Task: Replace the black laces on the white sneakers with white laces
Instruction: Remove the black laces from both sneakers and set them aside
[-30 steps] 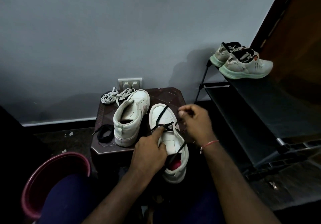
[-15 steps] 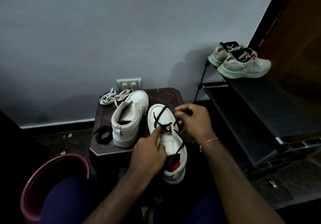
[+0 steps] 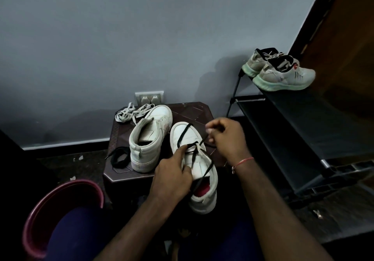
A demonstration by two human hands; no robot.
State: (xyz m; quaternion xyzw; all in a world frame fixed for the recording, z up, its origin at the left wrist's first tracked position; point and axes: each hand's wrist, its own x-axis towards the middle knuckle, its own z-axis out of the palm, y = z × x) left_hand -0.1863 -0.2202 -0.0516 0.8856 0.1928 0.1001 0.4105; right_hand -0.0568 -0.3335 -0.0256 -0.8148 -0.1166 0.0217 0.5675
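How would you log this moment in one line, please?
step: unlacing nearer white sneaker; left hand: holds it, finger on black flat lace; right hand: pinches lace; white laces: unused

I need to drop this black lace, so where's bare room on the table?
Bare: the back right corner of the table, beyond the toe of the laced sneaker. Crowded: its left side, with white laces, laceless sneaker and coiled black lace.

One view: your head-worn wide-angle camera looks forward and steeply down along both forearms. Your left hand (image 3: 172,176) and right hand (image 3: 226,137) sit close, centre-low. The white leather sneaker (image 3: 199,164) and thin black lace (image 3: 185,132) at your fingertips resolve clearly. Beyond your fingers lie the dark brown plastic stool (image 3: 194,113) and plain grey wall (image 3: 141,38). Right of them stands the black metal shoe rack (image 3: 303,123).
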